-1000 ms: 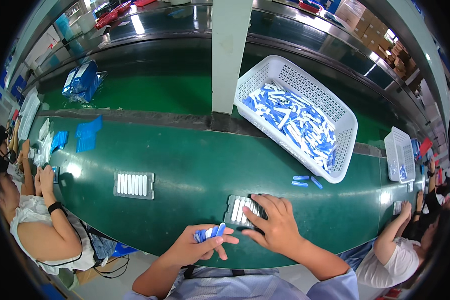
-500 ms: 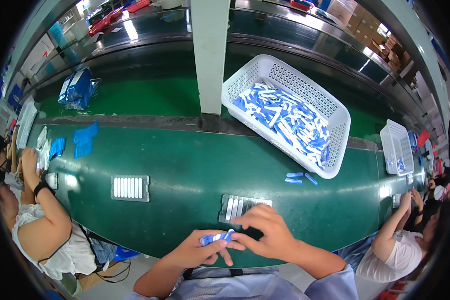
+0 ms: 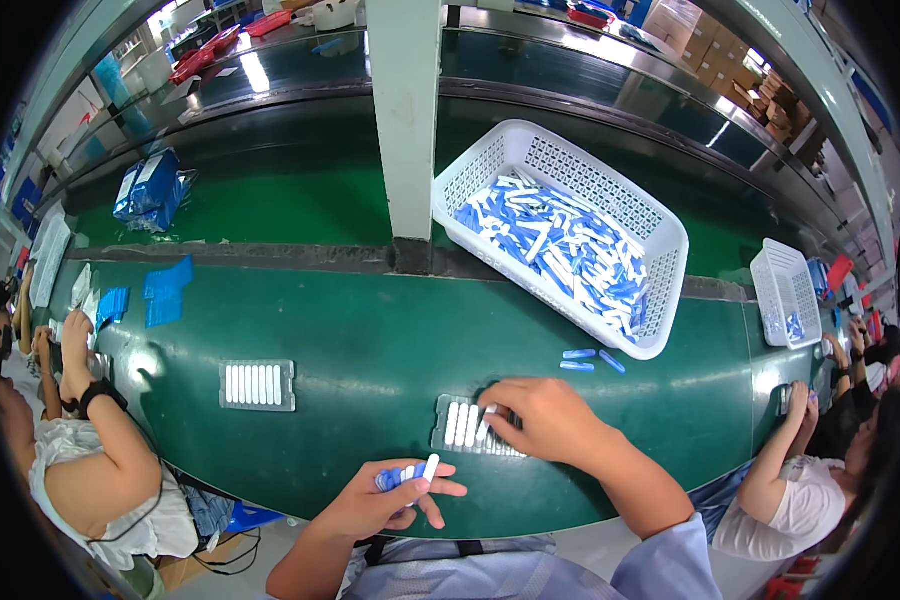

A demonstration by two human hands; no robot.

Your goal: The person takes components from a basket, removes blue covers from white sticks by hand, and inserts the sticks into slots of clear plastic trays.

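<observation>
My left hand (image 3: 365, 505) is closed around a bundle of slim blue-and-white plastic sticks (image 3: 400, 477), with one white stick (image 3: 431, 467) poking up at the fingertips. Above and to its right, my right hand (image 3: 555, 420) reaches over a clear plastic tray (image 3: 438, 430). Its thumb and forefinger pinch a white-faced stick (image 3: 487, 425) at a slot of that tray. Several white sticks (image 3: 459, 424) lie side by side in the tray's left part. My right fingers hide some of the tray.
A second clear tray (image 3: 288, 385) with a row of white sticks lies to the left. A big white basket (image 3: 660, 215) of blue and white sticks stands at the back right, three loose blue sticks (image 3: 578, 366) before it. Blue packets (image 3: 168, 290) lie far left. Co-workers sit on both sides.
My right hand has moved from beside my left hand up and right to the tray, fingers now at a slot. The left hand has shifted slightly left, still holding the bundle.
</observation>
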